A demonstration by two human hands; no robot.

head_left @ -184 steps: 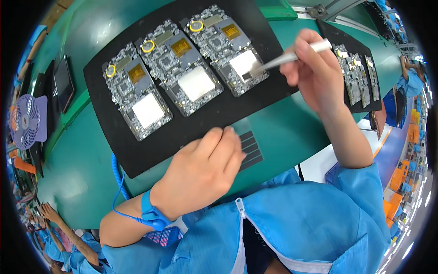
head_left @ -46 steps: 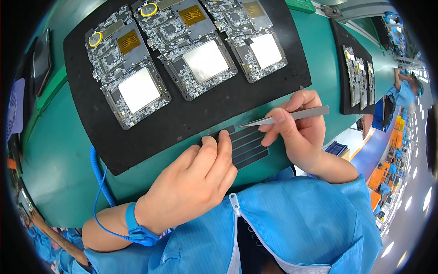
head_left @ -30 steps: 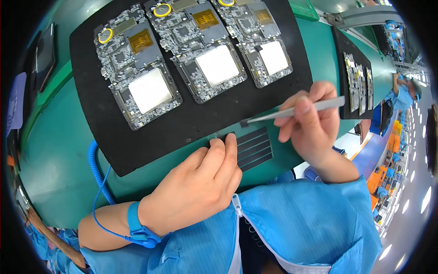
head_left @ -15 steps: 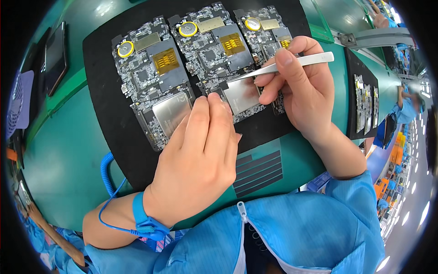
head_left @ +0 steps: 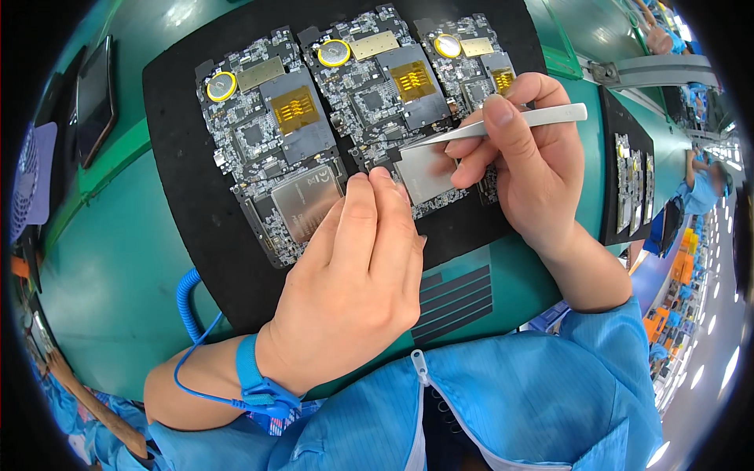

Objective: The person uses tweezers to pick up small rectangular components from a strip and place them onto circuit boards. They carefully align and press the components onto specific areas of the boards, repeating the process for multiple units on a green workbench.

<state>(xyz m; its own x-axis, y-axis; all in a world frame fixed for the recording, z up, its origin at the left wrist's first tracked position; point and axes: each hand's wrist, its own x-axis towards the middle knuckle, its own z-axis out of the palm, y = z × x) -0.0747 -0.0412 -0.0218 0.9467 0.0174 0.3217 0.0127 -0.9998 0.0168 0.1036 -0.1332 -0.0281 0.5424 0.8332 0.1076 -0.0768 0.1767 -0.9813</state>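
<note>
Spanning three boards (head_left: 373, 98): two hands (head_left: 353, 263) (head_left: 538, 173)

Certification mark (head_left: 318, 177) on silver plate (head_left: 308, 202) of left circuit board (head_left: 251, 133), fine print (head_left: 298, 213) illegible

Purp. fan (head_left: 26, 192), dk flat device (head_left: 97, 102), orng bins (head_left: 657, 324)

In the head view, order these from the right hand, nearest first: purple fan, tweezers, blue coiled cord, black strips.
1. Tweezers, held in the right hand.
2. Black strips, on the green bench.
3. Blue coiled cord, left of the black mat.
4. Purple fan, at the view's left edge.
</note>
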